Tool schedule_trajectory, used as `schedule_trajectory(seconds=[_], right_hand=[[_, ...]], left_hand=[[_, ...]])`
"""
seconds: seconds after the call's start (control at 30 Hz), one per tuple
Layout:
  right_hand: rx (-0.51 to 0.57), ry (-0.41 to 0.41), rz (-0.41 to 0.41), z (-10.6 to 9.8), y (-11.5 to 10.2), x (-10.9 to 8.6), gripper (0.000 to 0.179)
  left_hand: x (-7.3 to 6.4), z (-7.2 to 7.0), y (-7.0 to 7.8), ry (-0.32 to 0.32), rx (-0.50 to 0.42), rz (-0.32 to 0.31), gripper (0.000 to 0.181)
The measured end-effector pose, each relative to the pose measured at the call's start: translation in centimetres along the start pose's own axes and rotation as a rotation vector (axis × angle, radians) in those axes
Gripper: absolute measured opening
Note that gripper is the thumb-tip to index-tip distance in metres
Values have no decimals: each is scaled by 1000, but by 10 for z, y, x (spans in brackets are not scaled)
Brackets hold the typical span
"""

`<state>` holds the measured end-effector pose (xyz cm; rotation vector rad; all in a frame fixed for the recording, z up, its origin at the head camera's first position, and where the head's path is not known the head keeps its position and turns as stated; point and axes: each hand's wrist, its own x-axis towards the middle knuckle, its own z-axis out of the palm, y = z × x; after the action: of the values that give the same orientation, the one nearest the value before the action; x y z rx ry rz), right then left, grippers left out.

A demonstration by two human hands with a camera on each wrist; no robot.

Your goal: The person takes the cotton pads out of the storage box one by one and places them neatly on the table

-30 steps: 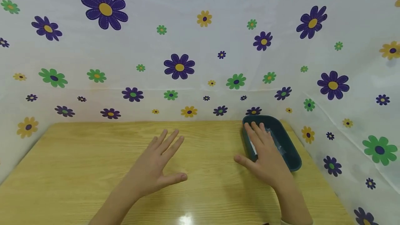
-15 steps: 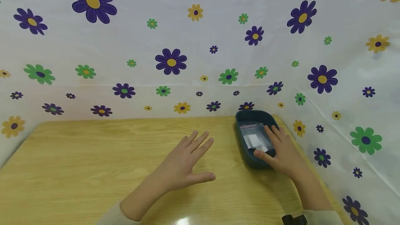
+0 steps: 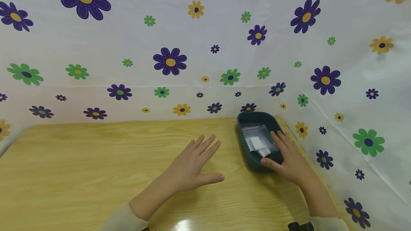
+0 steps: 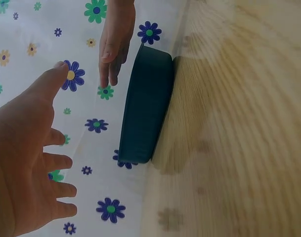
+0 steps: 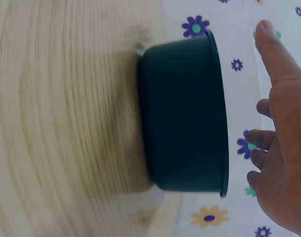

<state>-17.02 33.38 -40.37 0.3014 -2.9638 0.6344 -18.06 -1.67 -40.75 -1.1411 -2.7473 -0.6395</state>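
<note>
A dark teal plastic bin (image 3: 255,165) stands at the back right of the wooden table. In it lies a clear zip bag (image 3: 261,134) with white pieces (image 3: 258,144) inside. My right hand (image 3: 290,161) hovers over the bin's right side with fingers spread, overlapping that rim in the head view. From the right wrist view, the same hand (image 5: 291,148) is above the rim, apart from it. To the left of the bin, my left hand (image 3: 191,168) is held over the table, fingers straight and thumb out. Neither hand holds anything.
The wooden table (image 3: 96,167) spreads out to the left. A white cloth with printed flowers (image 3: 205,27) hangs behind it and along its right side. A dark band (image 3: 300,226) shows at my right wrist, by the sleeve.
Both hands have shifted rightward relative to the view, the left one toward the bin. The right hand has moved off the bag, which is now visible. The head view has turned slightly right.
</note>
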Motion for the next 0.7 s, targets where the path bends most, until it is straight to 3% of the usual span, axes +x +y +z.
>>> schedule_trajectory(seconds=[0.17,0.37,0.7], right_hand=[[10,-5,12,-1,14,0,105],[-18,-61,23,-8,38,5,112],[-38,-115,60,-11,52,10,121]], left_hand=[[20,8,9,-45,-24,-30,97],[44,21,18,-69,27,-45,102],[74,36,32,-113,57,-50,107]])
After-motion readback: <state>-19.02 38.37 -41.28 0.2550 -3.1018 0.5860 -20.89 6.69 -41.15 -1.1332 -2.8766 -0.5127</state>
